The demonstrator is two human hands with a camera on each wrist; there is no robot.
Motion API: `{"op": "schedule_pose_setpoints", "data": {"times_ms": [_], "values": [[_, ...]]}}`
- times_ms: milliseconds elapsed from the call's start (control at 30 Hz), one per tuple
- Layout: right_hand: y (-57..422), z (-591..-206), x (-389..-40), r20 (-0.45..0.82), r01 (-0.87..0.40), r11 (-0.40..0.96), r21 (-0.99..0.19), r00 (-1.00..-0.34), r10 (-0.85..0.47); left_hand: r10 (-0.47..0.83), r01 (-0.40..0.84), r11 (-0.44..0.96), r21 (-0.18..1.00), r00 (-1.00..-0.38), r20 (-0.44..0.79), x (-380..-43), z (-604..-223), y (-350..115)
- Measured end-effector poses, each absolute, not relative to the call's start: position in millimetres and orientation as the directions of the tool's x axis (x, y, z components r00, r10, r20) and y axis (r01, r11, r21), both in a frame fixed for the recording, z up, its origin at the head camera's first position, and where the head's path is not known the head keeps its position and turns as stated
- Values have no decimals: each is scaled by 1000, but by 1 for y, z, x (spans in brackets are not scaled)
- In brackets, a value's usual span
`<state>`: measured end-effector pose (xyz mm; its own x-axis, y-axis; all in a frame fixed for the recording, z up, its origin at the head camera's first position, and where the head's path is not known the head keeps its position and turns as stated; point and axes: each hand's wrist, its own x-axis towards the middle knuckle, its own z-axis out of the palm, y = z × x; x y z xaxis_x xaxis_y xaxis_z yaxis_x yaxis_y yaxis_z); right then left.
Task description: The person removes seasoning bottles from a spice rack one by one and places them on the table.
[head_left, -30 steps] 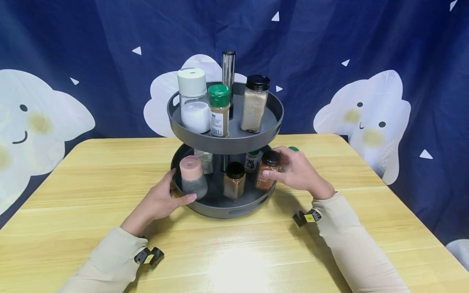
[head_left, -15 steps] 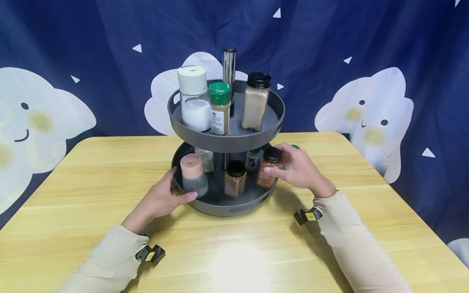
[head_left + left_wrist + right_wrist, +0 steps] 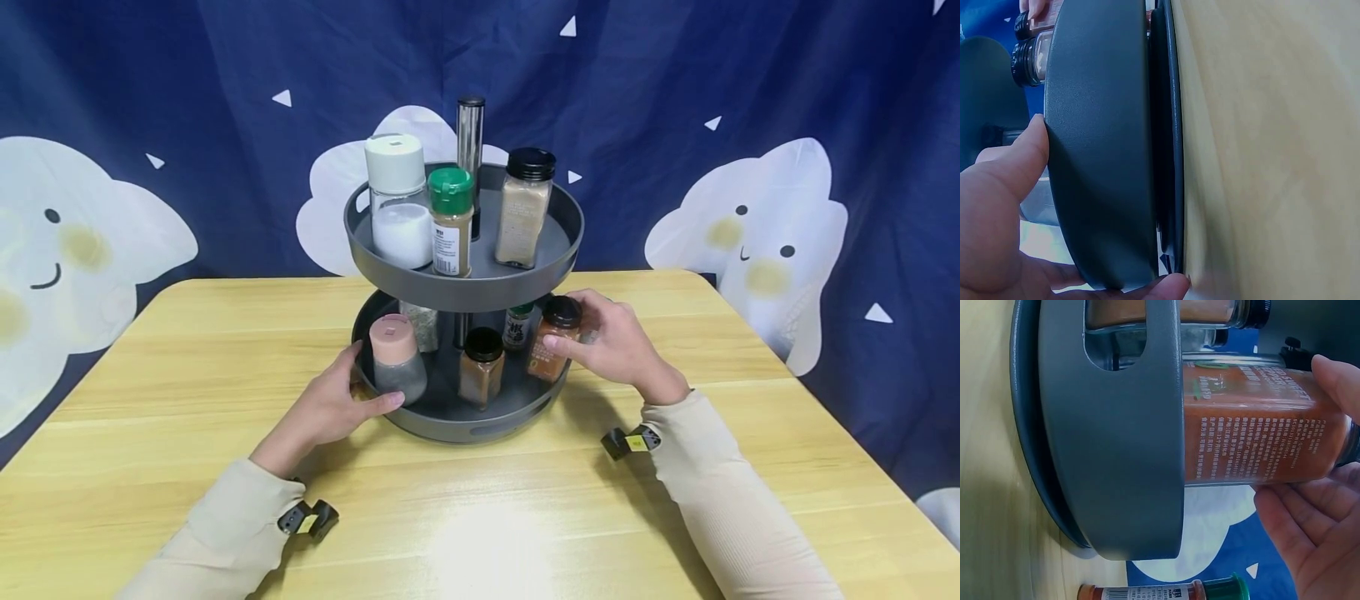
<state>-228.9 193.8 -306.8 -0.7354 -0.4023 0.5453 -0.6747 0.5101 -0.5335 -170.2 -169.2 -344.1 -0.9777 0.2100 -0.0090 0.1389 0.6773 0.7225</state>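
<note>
My left hand (image 3: 322,408) grips the lower tier (image 3: 450,429) of a dark grey two-tier turntable at its left side. In the left wrist view its thumb lies on the rim, with the fingers round the outer wall. Close by the thumb, inside the tier, stands a pink-capped shaker (image 3: 393,342). With my right hand (image 3: 618,342) I hold a black-lidded spice jar (image 3: 553,354) of orange-red powder at the tier's right edge. The right wrist view shows thumb and fingers on both sides of this jar (image 3: 1254,437), its lower end hidden behind the tier wall.
A brown spice jar (image 3: 482,375) and smaller bottles share the lower tier. Above, a white-capped shaker (image 3: 401,233), a green-capped bottle (image 3: 450,233) and a beige-filled jar (image 3: 521,221) stand round the steel post (image 3: 470,137). Another green-capped bottle (image 3: 1154,592) stands on the table beyond the turntable.
My right hand and the orange-red jar have shifted slightly right and up, covering most of the green cap behind the hand. The left hand keeps its hold on the tier.
</note>
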Motion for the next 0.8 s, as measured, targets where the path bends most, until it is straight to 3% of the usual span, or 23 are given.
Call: {"op": "schedule_pose_setpoints", "data": {"times_ms": [800], "values": [[197, -300, -224, 585, -682, 500, -534, -725, -363, 208, 127, 689, 713, -978, -27, -171, -345, -170]]}}
